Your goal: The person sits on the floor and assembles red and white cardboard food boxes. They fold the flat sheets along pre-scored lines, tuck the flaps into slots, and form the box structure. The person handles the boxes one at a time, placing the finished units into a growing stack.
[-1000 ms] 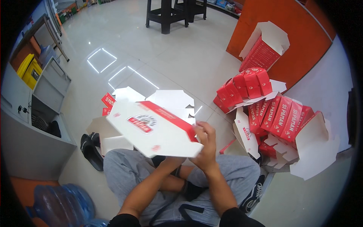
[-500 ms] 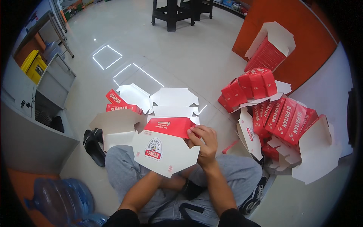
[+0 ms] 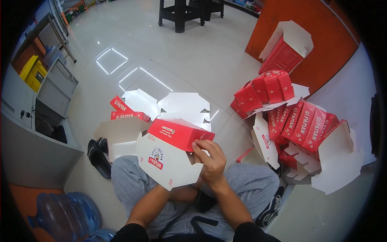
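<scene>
A red and white cardboard food box [image 3: 177, 136], partly folded up, is held over my lap. Its broad white lid flap [image 3: 150, 163] hangs toward me, with a round printed emblem on it. My right hand [image 3: 211, 159] pinches the red corner at the box's right end between thumb and fingers. Under the lid flap my left forearm [image 3: 151, 205] disappears; the box covers that hand and its fingers. Just beyond lie unfolded white box sheets [image 3: 183, 103], and to their left are red box panels [image 3: 128, 115] and an open box flap [image 3: 121, 131].
Several folded red boxes [image 3: 304, 125] are heaped at the right, near an orange panel [image 3: 278, 12]. A taller open box [image 3: 284, 48] stands behind them. At the left are a grey cabinet [image 3: 18, 94], black sandals [image 3: 98, 159] and a blue water jug [image 3: 66, 213].
The held box has turned, its right end swinging nearer to me, and its lid flap has shifted slightly left. My right hand keeps hold of the corner, a little lower and further left.
</scene>
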Demonstrator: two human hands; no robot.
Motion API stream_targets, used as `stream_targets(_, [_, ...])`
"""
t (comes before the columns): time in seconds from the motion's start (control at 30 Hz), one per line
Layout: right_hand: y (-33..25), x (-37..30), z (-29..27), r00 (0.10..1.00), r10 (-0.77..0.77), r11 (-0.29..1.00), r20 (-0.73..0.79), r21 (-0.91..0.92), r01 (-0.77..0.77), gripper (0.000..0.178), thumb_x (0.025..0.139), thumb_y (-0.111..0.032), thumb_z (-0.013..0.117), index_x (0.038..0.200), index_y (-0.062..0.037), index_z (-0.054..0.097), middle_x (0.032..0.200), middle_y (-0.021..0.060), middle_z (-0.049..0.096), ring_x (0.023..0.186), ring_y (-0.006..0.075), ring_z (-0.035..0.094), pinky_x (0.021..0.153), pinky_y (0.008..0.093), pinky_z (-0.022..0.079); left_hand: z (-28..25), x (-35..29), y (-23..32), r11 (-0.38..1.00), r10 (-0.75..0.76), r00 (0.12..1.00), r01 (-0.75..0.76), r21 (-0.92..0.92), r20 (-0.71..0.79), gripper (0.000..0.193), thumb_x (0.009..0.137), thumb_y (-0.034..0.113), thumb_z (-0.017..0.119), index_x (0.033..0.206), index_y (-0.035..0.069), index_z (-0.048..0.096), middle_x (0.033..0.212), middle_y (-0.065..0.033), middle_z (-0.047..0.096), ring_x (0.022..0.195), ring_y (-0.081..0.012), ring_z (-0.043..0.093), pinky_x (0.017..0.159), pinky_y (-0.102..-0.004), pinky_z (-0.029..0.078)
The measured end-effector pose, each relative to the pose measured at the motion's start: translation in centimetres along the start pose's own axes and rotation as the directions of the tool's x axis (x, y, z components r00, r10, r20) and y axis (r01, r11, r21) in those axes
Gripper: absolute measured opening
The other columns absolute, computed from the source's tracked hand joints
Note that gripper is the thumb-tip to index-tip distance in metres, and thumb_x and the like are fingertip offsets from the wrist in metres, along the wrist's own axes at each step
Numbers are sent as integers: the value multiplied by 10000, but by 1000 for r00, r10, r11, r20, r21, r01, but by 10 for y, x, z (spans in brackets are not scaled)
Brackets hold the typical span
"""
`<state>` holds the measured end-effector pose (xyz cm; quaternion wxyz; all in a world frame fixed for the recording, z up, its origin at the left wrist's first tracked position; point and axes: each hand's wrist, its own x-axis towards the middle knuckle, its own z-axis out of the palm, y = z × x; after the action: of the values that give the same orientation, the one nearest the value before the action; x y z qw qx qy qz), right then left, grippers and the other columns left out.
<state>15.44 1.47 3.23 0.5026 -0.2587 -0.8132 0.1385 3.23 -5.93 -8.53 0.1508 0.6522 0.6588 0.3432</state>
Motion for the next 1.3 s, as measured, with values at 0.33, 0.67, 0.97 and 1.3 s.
stream_targets(0.33, [3, -1, 7, 996, 84, 994, -11, 73, -83, 241, 703, 50, 801, 932, -12, 755, 953, 103, 716, 855, 266, 686, 757, 342, 569, -1, 6, -3, 1000, 3, 1000, -3, 4, 21, 308, 925, 91, 679, 1219, 10, 639, 1227, -157, 656, 1172, -313, 615, 1016, -427, 467])
stream_targets(0.67, [25, 4, -5, 962, 256, 950, 95, 159, -268, 221, 669, -63, 863, 868, -48, 769, 1001, 78, 679, 955, 232, 627, 772, 351, 520, 5, 18, -2, 1000, 17, 999, -17, 6, 37, 317, 919, 88, 680, 1224, 14, 639, 1229, -162, 652, 1188, -319, 605, 1027, -432, 457])
stream_targets(0.97, [42, 11, -25, 958, 150, 985, 243, 43, -165, 349, 753, -273, 848, 876, -62, 599, 1277, 138, 637, 1048, 305, 610, 948, 425, 409, -8, 22, -14, 997, 10, 996, -2, -81, 91, 325, 913, 86, 680, 1228, 18, 639, 1231, -167, 648, 1202, -325, 597, 1037, -436, 448])
stream_targets(1.3, [73, -22, 10, 813, 582, 749, 15, 379, -543, 198, 972, -207, 669, 1035, -31, 602, 1192, 127, 676, 1049, 196, 648, 872, 323, 507, -38, 40, 38, 884, 22, 991, -81, -460, -133, 334, 906, 84, 681, 1232, 23, 639, 1234, -173, 643, 1218, -331, 587, 1048, -440, 437])
